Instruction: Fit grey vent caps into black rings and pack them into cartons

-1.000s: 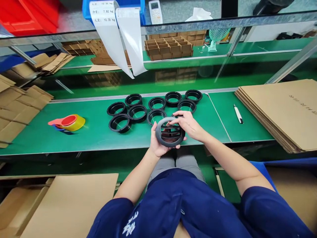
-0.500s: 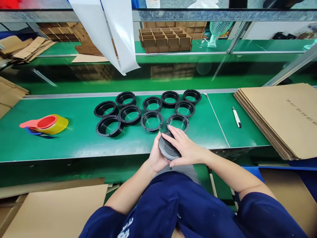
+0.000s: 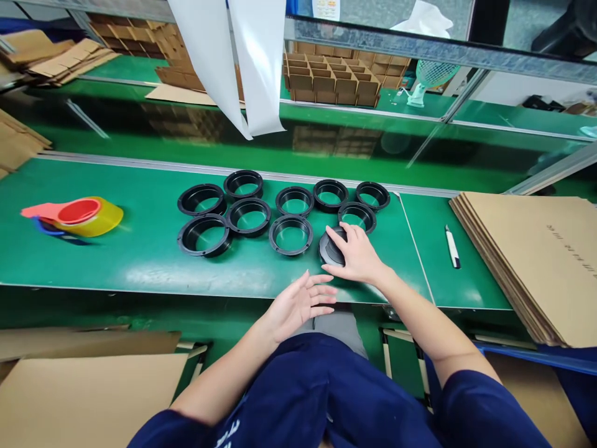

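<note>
My right hand (image 3: 357,254) grips a dark grey round disc (image 3: 330,250) with its fingers spread across the top and side. The disc lies over the spot of the front right black ring, which is hidden beneath disc and hand; I cannot tell whether it is seated in it. My left hand (image 3: 301,305) hovers at the table's front edge, fingers apart and holding nothing. Left of the disc stands a black ring (image 3: 289,251), open in the middle. Behind my right hand is another black ring (image 3: 370,225). Several more rings spread leftward in two rough rows.
A stack of cardboard sheets (image 3: 550,249) lies at the right, beside a white pen-like tool (image 3: 452,247). Tape rolls (image 3: 105,219) with a red handle sit at the left. White strips (image 3: 261,74) hang from the metal rail (image 3: 373,46) over the bench.
My right hand has carried the grey disc from near my lap forward onto the front right ring's place. My left hand has let go of it and opened. The view has tilted.
</note>
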Demonstrator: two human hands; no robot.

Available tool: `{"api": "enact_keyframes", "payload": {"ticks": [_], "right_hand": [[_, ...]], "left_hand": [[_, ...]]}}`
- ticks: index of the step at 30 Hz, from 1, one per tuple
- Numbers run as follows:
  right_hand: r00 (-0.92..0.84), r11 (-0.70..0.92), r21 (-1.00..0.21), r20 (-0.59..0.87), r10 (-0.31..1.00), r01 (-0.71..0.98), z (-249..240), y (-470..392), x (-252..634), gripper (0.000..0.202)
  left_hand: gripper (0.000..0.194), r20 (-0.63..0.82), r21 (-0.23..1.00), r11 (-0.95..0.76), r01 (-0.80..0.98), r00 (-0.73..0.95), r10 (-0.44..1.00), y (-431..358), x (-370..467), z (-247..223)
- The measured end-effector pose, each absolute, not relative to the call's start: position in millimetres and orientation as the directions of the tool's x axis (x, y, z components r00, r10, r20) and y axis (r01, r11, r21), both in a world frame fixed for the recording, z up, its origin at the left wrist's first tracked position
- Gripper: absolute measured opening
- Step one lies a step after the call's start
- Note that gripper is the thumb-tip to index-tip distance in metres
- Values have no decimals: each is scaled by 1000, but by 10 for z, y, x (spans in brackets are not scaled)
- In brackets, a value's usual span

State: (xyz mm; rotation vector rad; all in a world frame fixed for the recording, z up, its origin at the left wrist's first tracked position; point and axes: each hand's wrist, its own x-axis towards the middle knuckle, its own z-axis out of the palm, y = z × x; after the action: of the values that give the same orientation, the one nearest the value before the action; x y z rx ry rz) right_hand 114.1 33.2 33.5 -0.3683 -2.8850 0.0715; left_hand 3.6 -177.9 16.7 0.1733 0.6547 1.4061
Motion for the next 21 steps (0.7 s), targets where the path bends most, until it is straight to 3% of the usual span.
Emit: {"api": "enact_keyframes", "payload": {"ticks": [5,9,14,19,21], "right_hand": [[-963,973,17,149,225,230,200,-5,1223,95],[-974,980,14,118,193,196,449,-45,1253,89],[-916,959,-100,286,282,264,613,-33,1174,83],[-955,954,-209,158,249,214,318,-67,1089,69],[-892,899,-323,243,381,295,287,33,1196,63]], "left_hand": [[35,-378,514,119,-850,-100,921,-1983,-50,42],[33,-456,541,60,-839,-233,859,-2045,-78,-15],[29,-485,604,-20,-797,-387,784,-2027,-31,-52],[38,-419,721,-34,-692,-475,773,-1941,71,22],[50,-386,763,-11,-647,-469,795,-1891,115,53]]}}
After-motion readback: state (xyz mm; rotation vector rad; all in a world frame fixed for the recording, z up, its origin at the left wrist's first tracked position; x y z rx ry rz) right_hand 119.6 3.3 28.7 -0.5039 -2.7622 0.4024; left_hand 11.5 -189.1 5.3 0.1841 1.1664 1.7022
